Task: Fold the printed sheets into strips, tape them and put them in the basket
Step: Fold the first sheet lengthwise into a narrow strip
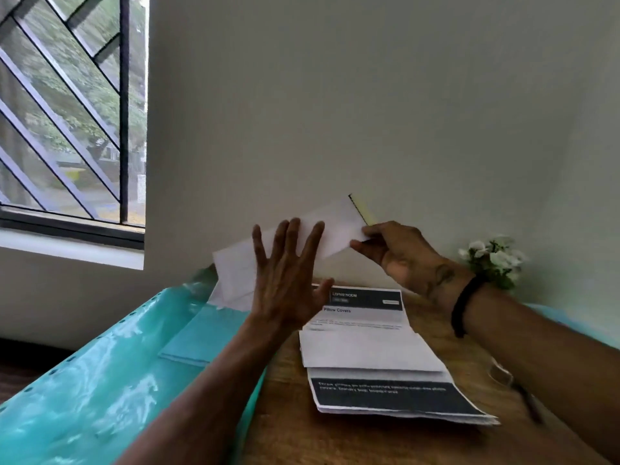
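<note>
Head cam, fwd-down, close over table (335, 437)

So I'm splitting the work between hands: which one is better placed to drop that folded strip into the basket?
Right hand: it already pinches the end of the folded strip, while the left hand lies flat and open against it. The teal basket sits left, so the right hand would probably reach across.

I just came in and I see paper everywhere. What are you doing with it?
A person is holding a folded white paper strip up in the air. The right hand pinches one end, and the left hand lies flat and open against it. Below, a stack of printed sheets waits on the brown wooden table. A shiny turquoise plastic basket sits beside it on the left, with a folded strip inside.
</note>
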`<state>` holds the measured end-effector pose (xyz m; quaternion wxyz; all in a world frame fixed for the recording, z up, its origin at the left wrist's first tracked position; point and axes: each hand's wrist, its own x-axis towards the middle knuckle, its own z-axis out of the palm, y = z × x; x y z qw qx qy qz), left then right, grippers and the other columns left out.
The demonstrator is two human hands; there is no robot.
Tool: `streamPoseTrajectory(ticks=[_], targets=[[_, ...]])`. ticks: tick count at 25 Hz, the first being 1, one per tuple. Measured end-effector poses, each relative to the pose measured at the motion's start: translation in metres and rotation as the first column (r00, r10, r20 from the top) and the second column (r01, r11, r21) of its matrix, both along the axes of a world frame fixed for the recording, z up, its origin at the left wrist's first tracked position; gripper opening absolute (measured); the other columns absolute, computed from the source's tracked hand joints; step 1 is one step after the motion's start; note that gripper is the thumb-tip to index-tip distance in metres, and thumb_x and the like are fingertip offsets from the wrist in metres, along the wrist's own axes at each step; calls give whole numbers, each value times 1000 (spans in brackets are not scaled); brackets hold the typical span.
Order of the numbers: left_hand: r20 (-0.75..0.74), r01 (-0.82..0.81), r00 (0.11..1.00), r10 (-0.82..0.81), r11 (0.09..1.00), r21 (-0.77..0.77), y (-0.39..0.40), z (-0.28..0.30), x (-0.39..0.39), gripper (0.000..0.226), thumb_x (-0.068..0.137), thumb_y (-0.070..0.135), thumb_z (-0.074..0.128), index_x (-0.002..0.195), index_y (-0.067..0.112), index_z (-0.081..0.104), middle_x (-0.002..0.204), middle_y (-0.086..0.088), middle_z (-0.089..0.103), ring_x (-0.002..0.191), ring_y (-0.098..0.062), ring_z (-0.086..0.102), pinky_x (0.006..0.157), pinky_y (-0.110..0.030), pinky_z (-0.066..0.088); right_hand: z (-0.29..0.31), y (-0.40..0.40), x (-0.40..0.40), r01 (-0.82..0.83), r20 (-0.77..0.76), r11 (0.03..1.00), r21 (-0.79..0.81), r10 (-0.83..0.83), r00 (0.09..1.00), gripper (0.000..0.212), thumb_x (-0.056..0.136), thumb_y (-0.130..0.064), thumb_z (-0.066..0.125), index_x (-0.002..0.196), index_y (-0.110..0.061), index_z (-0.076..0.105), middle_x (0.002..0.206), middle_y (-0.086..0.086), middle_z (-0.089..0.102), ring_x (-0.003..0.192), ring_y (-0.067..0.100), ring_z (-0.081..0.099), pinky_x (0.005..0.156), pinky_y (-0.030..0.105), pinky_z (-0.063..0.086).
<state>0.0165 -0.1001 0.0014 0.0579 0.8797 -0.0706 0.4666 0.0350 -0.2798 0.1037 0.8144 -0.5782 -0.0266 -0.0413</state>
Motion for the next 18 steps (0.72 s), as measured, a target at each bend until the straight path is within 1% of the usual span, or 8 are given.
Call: streamPoseTrajectory(ticks=[3,6,8,9,11,13,15,18], targets=[[-161,15,987,-16,1000,-4,0,-5,-1,102,81,79,37,166,29,8,162,-13,29,153,-34,24,121,-65,-20,-32,-22,-24,-110,-100,994,-16,108,989,10,98,-3,60,104,5,61,103,25,72,82,36,74,69,38,66],[-215,81,973,-79,997,-2,-2,-5,1,103,79,61,61,164,29,13,143,-7,42,138,-31,38,124,-66,-5,-53,-52,-36,-206,-154,969,-136,185,971,32,106,-26,51,106,4,63,104,27,75,90,42,76,76,44,65],[-171,76,983,-72,997,17,3,-5,2,100,78,59,66,163,31,20,138,-6,44,133,-31,41,124,-64,5,-60,-74,-39,-164,-66,915,-368,151,986,48,103,-47,54,105,-1,68,100,21,78,93,39,77,81,48,64],[-160,74,985,-69,997,25,7,-5,2,97,78,60,63,162,33,22,138,-6,45,133,-31,41,124,-64,7,-63,-86,-42,-100,38,806,-584,150,988,51,95,-57,61,106,-8,71,100,12,79,95,30,77,86,47,63],[-188,86,979,-76,995,43,14,-6,4,91,78,61,52,161,37,25,139,-5,45,134,-29,40,123,-66,6,-66,-106,-51,53,153,345,-937,270,951,60,71,-76,72,114,-33,72,110,-13,77,100,4,72,95,37,60],[-255,100,964,-79,993,69,23,-5,5,90,76,62,55,158,42,27,137,-2,46,135,-26,40,123,-66,6,-69,-119,-54,87,54,-78,-993,358,932,83,54,-97,64,125,-55,60,129,-27,65,112,-4,62,101,32,54],[-285,103,956,-74,991,86,31,-5,6,94,71,67,56,158,44,27,134,-1,46,133,-25,41,123,-62,10,-72,-125,-55,38,-45,-211,-977,377,925,92,50,-103,57,132,-64,48,138,-27,57,117,-3,57,103,29,50],[-261,108,962,-85,991,75,39,-5,7,104,65,74,58,158,42,27,128,-1,48,126,-26,43,118,-55,22,-73,-126,-53,-2,-78,-194,-981,387,919,97,52,-99,63,138,-60,45,142,-26,54,111,-3,55,97,22,47]])
